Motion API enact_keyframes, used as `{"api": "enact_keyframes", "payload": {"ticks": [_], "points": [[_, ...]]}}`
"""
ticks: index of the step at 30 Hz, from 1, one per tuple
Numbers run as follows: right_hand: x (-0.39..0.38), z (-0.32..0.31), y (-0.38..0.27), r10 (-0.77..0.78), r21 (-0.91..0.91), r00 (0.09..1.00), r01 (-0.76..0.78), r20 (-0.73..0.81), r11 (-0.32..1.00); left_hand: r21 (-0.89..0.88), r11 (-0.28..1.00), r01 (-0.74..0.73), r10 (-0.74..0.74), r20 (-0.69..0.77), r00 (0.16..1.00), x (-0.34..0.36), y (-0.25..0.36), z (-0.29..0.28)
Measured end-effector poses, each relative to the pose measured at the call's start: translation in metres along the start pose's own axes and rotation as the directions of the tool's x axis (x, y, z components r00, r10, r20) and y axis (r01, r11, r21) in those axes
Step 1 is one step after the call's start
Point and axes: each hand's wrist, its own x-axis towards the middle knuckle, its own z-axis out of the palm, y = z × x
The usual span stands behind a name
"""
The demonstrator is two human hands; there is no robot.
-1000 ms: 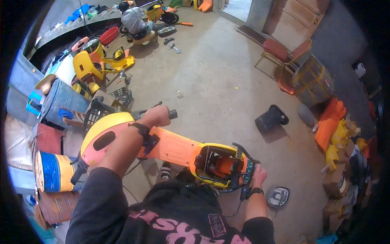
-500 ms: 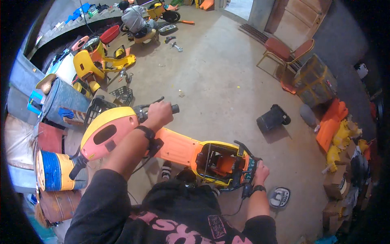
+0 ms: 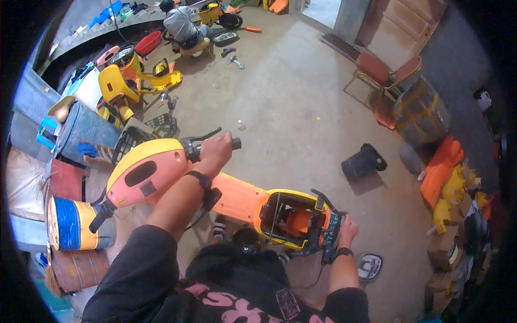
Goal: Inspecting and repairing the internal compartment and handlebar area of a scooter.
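Observation:
A small electric scooter with a pink-and-yellow front cover [image 3: 144, 175], an orange footboard [image 3: 237, 198] and an uncovered seat compartment [image 3: 293, 218] stands crosswise before me. My left hand [image 3: 216, 152] is closed around the handlebar's far grip, beside the brake lever. The near grip [image 3: 102, 216] points back on the left, with no hand on it. At the rear, my right hand [image 3: 348, 231] is closed on the black tail rack [image 3: 327, 207], beside a green plate [image 3: 332, 229]. The fingers' undersides are hidden. My feet are partly visible under the footboard.
A black bucket [image 3: 364, 164] lies beyond the scooter's rear; an oval grey-and-white part [image 3: 370, 266] is near my right forearm. Left stand striped drums [image 3: 81, 223] and a blue barrel [image 3: 89, 132]. Boxes and orange panels [image 3: 440, 169] line the right. A person [image 3: 183, 27] sits far off.
The view has shifted slightly. The scooter's front end and near grip have moved a little away from me, with my left hand staying on the handlebar. My right hand keeps its hold.

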Motion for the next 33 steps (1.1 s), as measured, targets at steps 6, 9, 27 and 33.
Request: {"api": "enact_keyframes", "payload": {"ticks": [6,9,27,33], "points": [[0.002,-0.003,0.009,0.019,-0.018,1.0,-0.018,0.008,1.0,0.021,0.996,-0.082,0.084,-0.137,0.987,0.002,-0.005,0.022],[-0.008,0.001,-0.006,0.011,-0.001,1.0,-0.011,-0.001,1.0,0.066,0.994,-0.084,0.092,-0.134,0.987,-0.002,-0.01,0.024],[0.004,0.019,0.011,0.059,-0.019,0.998,-0.06,-0.029,0.998,0.066,0.996,-0.068,0.079,-0.177,0.981,0.002,-0.009,0.043],[0.014,0.023,0.037,0.109,0.007,0.994,-0.109,-0.013,0.994,-0.006,0.996,-0.091,0.089,-0.158,0.983,0.007,0.0,0.043]]}}
